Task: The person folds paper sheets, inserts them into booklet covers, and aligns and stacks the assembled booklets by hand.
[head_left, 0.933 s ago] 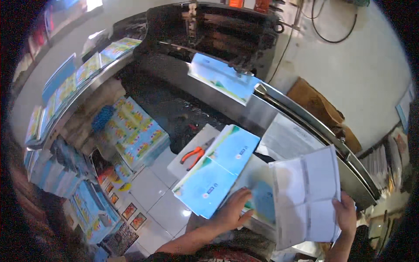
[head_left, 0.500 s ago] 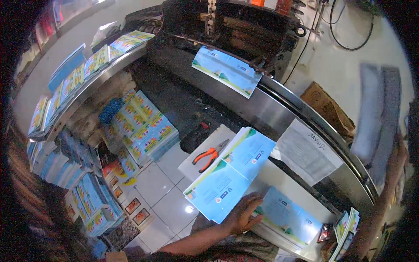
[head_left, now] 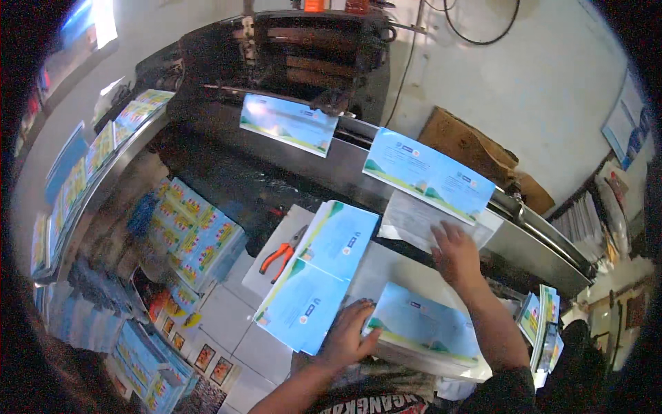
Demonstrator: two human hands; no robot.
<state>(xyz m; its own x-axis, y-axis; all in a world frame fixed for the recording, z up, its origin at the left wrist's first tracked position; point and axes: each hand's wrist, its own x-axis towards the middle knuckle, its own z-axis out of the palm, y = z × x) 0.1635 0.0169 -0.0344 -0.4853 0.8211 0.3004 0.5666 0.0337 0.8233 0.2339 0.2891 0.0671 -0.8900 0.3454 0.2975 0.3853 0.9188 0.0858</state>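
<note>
Fingers of the right hand lie spread flat on a pale paper sheet; left hand fingers press glossy blue covers.

Printed covers on machine: two light-blue sheets and, upper centre, green-edged.
Open cover stack: blue sheets, centre, beside the left hand.
Lower stack: blue-and-green covers, lower centre-right.
Bundled packs: colourful blue-yellow bundles, left of centre.
Cardboard box: brown, upper right.
</note>
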